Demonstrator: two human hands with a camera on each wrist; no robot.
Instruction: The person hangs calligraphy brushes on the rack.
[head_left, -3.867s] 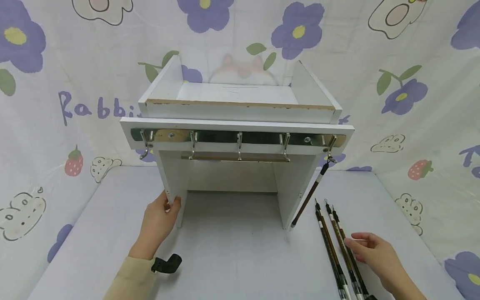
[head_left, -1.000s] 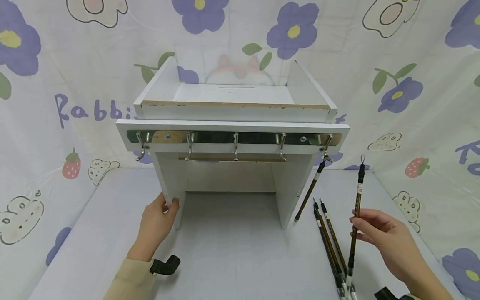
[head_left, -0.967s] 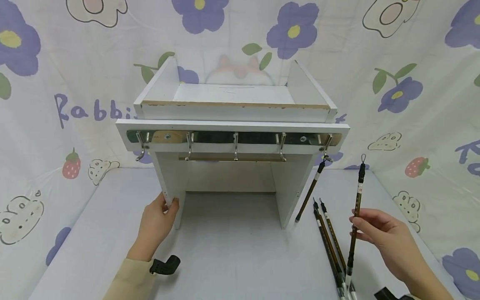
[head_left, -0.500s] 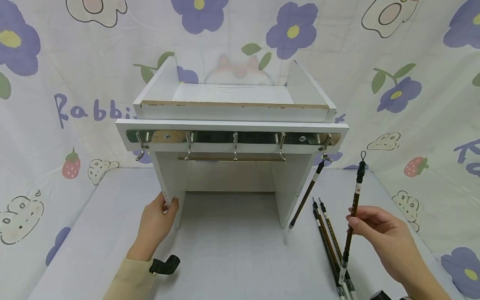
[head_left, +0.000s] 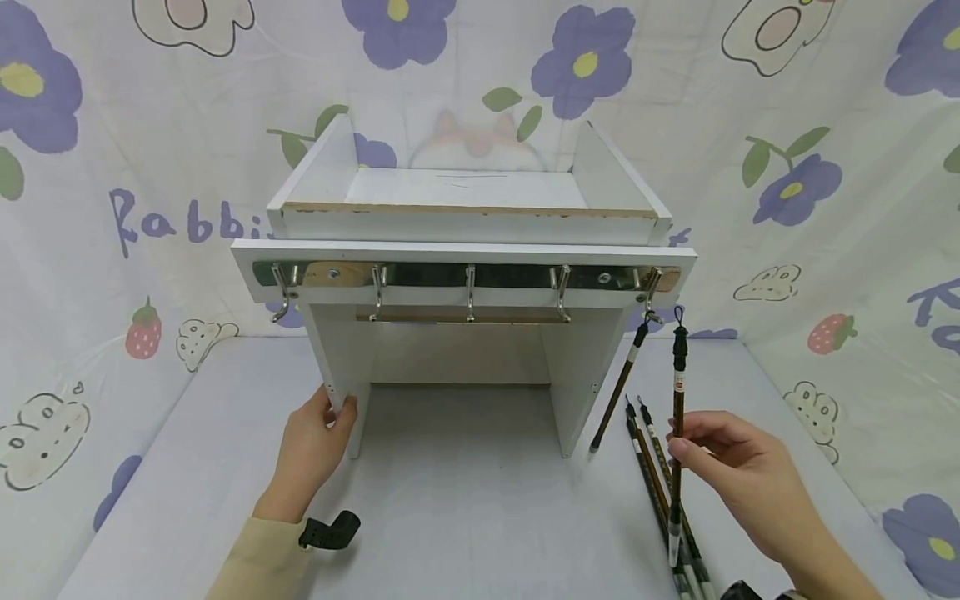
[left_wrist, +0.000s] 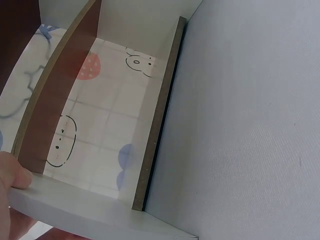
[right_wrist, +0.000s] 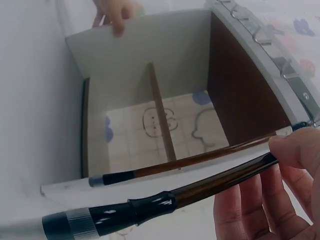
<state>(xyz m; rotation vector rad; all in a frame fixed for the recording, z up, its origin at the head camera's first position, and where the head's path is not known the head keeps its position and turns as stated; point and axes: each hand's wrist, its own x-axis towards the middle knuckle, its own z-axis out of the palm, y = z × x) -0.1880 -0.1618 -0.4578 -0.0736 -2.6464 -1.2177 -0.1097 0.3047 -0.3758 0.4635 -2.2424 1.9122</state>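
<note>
My right hand (head_left: 738,475) pinches a dark calligraphy brush (head_left: 678,417) upright, its loop end up and its capped tip down, over several brushes lying on the table. Its hanging loop is close to the rightmost hook (head_left: 654,293). From that hook another brush (head_left: 621,387) hangs at a slant beside the rack's right side panel. My left hand (head_left: 311,450) grips the front edge of the left panel of the white rack (head_left: 465,250), thumb on the inner face. In the right wrist view the held brush (right_wrist: 225,182) crosses below the hanging brush (right_wrist: 200,159).
Several brushes (head_left: 651,483) lie side by side on the white table (head_left: 480,525) at the right. A metal strip with several hooks (head_left: 471,292) runs along the rack's front. A patterned cloth (head_left: 780,125) forms the backdrop.
My right hand has picked a brush up from the lying ones, raised it upright and moved it left toward the hook. The hanging brush swings slightly. My left hand stays on the panel.
</note>
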